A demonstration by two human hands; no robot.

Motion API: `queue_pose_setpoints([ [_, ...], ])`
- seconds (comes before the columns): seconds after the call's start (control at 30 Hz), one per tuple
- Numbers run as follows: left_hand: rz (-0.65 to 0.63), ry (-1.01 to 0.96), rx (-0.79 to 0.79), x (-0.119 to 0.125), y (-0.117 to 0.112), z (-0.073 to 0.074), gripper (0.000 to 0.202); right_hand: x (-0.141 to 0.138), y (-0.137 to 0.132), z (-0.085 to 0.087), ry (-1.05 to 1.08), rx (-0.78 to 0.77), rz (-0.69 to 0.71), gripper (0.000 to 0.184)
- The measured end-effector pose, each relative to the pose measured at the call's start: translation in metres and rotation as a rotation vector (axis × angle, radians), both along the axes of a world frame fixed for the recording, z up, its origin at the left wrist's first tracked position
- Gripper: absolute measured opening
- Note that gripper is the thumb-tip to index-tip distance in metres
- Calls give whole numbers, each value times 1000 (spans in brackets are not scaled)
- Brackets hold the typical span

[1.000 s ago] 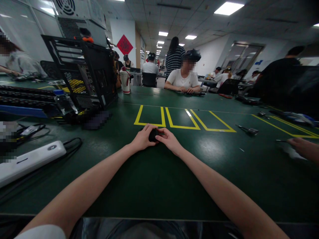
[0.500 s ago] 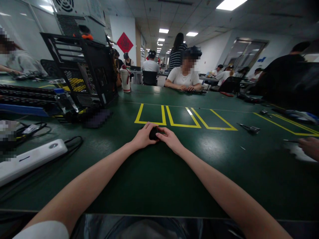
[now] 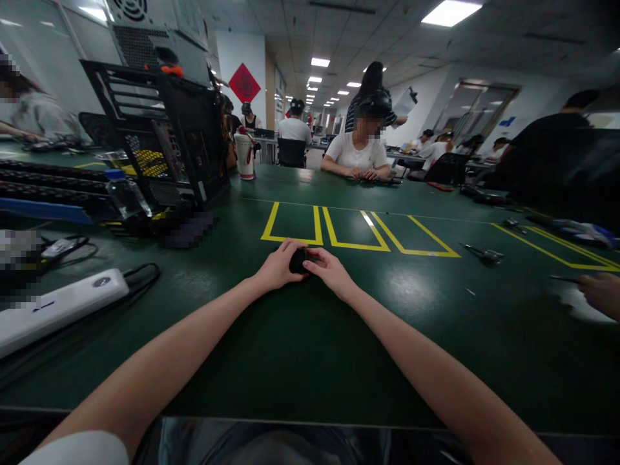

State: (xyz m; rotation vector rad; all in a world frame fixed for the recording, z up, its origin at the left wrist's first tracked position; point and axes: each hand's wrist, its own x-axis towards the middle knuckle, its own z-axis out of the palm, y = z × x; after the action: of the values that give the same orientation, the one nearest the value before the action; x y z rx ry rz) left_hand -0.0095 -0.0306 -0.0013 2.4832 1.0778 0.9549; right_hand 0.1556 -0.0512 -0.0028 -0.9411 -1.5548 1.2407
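Both arms reach forward over the green table (image 3: 290, 361). Between my hands is a small dark, rounded object (image 3: 298, 261); its kind is not clear, and fingers cover much of it. My left hand (image 3: 279, 266) curls around its left and far side. From the right, the fingers of my right hand (image 3: 330, 270) press against it. Just beyond the hands, yellow tape (image 3: 290, 239) marks several open-ended outlines on the tabletop.
At the left stand a black computer case (image 3: 169, 135), a water bottle (image 3: 126, 194) and a white power strip (image 3: 68, 307) with cables. A paper cup (image 3: 245, 157) is farther back. To the right lies a dark connector-like part (image 3: 487, 254), near another person's hand (image 3: 600, 294).
My hands and the dark object stay almost in place. In the background, the standing person in stripes has shifted right, an arm now held out. The view has moved very slightly.
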Motion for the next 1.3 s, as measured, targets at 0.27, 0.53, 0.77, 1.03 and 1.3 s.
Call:
queue_pose_setpoints([
  [0.27, -8, -3, -1, 0, 0, 1, 59, -2, 2, -1, 37, 30, -32, 20],
  [0.53, 2, 2, -8, 0, -1, 2, 58, 1, 1, -2, 13, 48, 20, 28],
  [0.77, -2, 5, 9, -1, 1, -1, 59, -3, 3, -2, 59, 45, -26, 22],
  [1.03, -15, -5, -12, 0, 0, 1, 58, 2, -1, 2, 3, 41, 30, 30],
  [1.3, -4, 2, -9, 0, 1, 1, 58, 0, 2, -2, 33, 73, -30, 22],
])
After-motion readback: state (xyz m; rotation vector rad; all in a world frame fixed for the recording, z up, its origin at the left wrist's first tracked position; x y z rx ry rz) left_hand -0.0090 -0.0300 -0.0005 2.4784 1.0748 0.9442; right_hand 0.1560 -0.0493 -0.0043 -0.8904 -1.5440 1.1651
